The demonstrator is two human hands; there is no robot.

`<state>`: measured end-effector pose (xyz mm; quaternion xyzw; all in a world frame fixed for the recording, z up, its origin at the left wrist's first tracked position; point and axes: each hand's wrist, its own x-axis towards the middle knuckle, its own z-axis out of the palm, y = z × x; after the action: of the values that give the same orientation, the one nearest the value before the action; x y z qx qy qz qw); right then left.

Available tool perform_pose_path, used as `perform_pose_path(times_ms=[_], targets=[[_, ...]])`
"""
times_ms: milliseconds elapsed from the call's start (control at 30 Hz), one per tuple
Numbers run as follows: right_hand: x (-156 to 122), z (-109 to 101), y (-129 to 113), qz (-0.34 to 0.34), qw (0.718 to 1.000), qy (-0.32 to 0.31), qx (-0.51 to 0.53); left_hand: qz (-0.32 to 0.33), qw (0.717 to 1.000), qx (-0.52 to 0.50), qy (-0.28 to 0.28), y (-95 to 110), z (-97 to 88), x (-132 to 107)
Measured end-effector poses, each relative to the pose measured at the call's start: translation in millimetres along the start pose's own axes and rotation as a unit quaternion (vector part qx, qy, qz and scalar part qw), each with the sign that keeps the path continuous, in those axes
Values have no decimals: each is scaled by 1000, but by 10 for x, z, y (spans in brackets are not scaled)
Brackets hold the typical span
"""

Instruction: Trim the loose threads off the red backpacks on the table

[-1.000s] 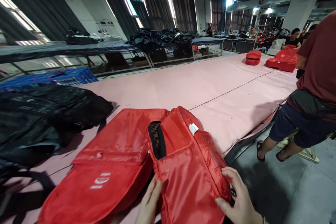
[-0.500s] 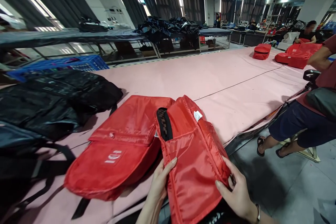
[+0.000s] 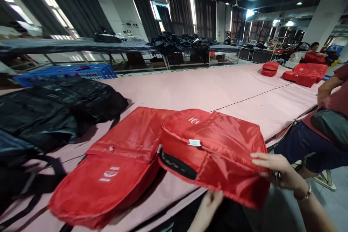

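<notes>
Head view, and it's the only one we've got. What's in the hands?

— A red bag, thin shiny nylon by the look of it, held flat over the near edge of the pink table. The right hand has its grip clenched on the bag's right end, fingers laid over the top, thumb underneath I'd guess. The left hand sits below the bag's near edge; whether its grip is closed on the fabric or only propping it, I cannot tell.

— How would it handle?

— Light and soft, I'd say. It sags between the two grips, so it seems empty. That glossy cloth looks slippery; a pinch on a seam or the zipper edge, the dark band just left of the left grip, should hold better than the smooth panel.

— Anything close by?

— A second red bag lies flat on the table, just left of the held one and touching it. Further left, black bags in a heap. To the right of the right grip, another person stands at the table's edge, and more red bags lie far beyond.
</notes>
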<state>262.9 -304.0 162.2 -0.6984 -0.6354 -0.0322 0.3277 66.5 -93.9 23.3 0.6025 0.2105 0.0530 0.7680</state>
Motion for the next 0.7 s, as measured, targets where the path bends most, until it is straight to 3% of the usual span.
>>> perform_pose_path(times_ms=[67, 133, 200, 300, 367, 533, 600, 700], targets=[[-149, 137, 393, 111, 991, 55, -54, -19, 968, 190, -165, -130, -2, -52], [-297, 400, 670, 203, 966, 136, -83, -7, 930, 294, -220, -142, -35, -102], [-424, 706, 772, 246, 945, 192, -93, 29, 937, 308, -161, -56, -117, -105], [-533, 1087, 658, 265, 943, 181, -89, 57, 968, 244, 22, 113, -374, -12], [-551, 1242, 517, 282, 938, 179, -92, 46, 971, 195, 128, 176, -625, 61], [-507, 1439, 292, 281, 929, 229, -81, 56, 923, 206, 321, 207, -1281, 128], [-469, 1521, 269, 263, 940, 209, -62, 62, 903, 208, 372, 224, -1454, 156], [-385, 1625, 301, 243, 953, 180, -31, 55, 908, 201, 362, 237, -1559, 238]])
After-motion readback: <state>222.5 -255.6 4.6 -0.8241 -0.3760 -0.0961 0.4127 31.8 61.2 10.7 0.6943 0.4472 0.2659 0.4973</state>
